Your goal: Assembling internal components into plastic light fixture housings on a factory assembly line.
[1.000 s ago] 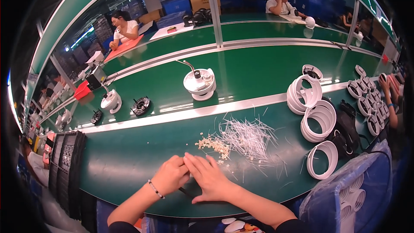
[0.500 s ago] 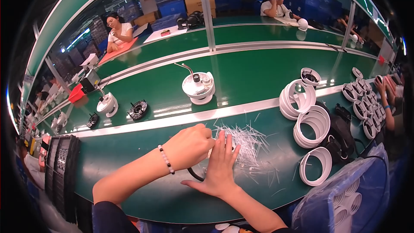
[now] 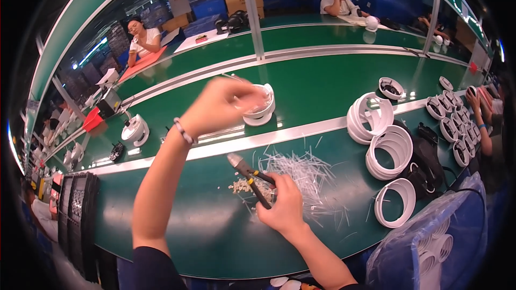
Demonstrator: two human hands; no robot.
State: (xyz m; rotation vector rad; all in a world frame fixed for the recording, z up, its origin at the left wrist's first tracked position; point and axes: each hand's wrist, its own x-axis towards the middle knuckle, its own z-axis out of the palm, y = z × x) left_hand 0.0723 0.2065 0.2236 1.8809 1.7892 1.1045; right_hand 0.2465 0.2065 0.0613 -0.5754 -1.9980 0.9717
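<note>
My right hand [image 3: 285, 204] is closed around the handles of pliers [image 3: 243, 167] with black and yellow grips, the metal jaws pointing up and to the left. Beneath and beside them lie small beige pieces [image 3: 237, 186] and a heap of thin white plastic strips [image 3: 312, 174]. My left hand [image 3: 220, 106], wearing a beaded bracelet, reaches over the conveyor to a round white housing [image 3: 260, 116]. Motion smears its fingers, so whether they grip the housing is unclear. They cover much of the housing's upper part.
White rings [image 3: 395, 202] stand along the bench's right side, near a plastic-lined blue bin [image 3: 430, 236]. A black crate [image 3: 78, 220] sits at the left edge. Another white housing [image 3: 134, 129] rests on the green conveyor [image 3: 322, 86]. Co-workers sit beyond the partition and at far right.
My left hand has left the strips and moved up to the white housing on the conveyor. My right hand has moved slightly down and right; the pliers now show in it. The housing sits slightly farther right.
</note>
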